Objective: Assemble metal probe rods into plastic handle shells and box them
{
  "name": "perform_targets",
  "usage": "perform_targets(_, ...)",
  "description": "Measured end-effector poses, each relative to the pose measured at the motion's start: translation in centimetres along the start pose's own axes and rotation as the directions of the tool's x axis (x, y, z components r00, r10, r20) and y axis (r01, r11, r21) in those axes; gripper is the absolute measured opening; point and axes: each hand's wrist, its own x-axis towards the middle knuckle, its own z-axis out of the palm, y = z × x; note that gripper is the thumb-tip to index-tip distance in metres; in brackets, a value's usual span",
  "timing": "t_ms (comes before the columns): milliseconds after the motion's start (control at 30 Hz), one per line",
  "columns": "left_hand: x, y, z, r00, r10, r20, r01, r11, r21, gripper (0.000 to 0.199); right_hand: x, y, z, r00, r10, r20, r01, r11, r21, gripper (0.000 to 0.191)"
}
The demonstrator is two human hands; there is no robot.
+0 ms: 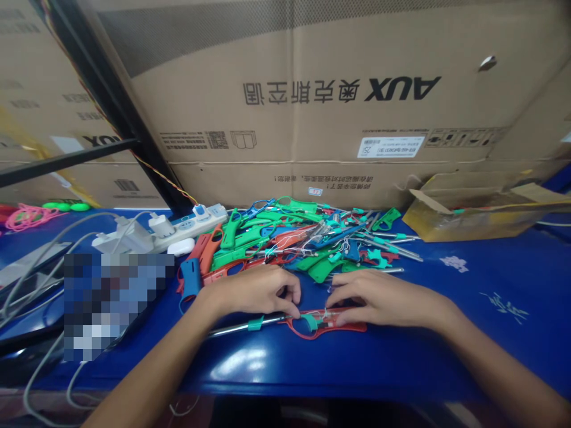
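On the blue table in front of me lies a red long-nosed lighter casing (354,319), its inside facing up. Its metal tube (229,329) points left and carries a green band; a green trigger (312,321) and thin white wires show inside. My left hand (256,291) is curled, thumb pressing where tube and casing meet. My right hand (375,297) rests over the handle end, its fingertips pinched at the wires. What exactly lies between those fingertips is too small to make out. Behind both hands is a heap of green, red and blue lighter parts (267,235).
A power strip (203,219) with plugs and cables stands at the left, beside a blurred-out phone-like screen (120,303). An open taped carton (473,220) sits at the back right. A large cardboard box (312,142) walls off the back.
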Motion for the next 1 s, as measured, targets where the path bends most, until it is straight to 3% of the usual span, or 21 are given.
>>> perform_targets(300, -0.2, 0.1, 0.1, 1.0, 0.006, -0.007, -0.006, 1.0, 0.011, 0.023, -0.1, -0.1, 0.1, 1.0, 0.002, 0.004, -0.002, 0.999, -0.039, 0.022)
perform_targets(500, -0.1, 1.0, 0.4, 0.995, 0.09, -0.052, -0.088, 0.996, 0.033, 0.025, -0.2, -0.2, -0.1, 1.0, 0.025, -0.01, -0.025, 0.997, -0.068, 0.019)
perform_targets(867, -0.4, 1.5, 0.1, 0.996, 0.092, -0.002, -0.091, 0.995, 0.046, 0.015, 0.0, 0.0, 0.4, 0.999, 0.008, -0.031, -0.01, 0.998, -0.068, 0.02)
perform_targets(1000, -0.6, 1.5, 0.1, 0.998, 0.051, -0.029, -0.049, 0.998, 0.046, 0.034, 0.3, 0.0, 0.8, 0.999, 0.015, -0.05, -0.021, 0.993, -0.115, 0.02)
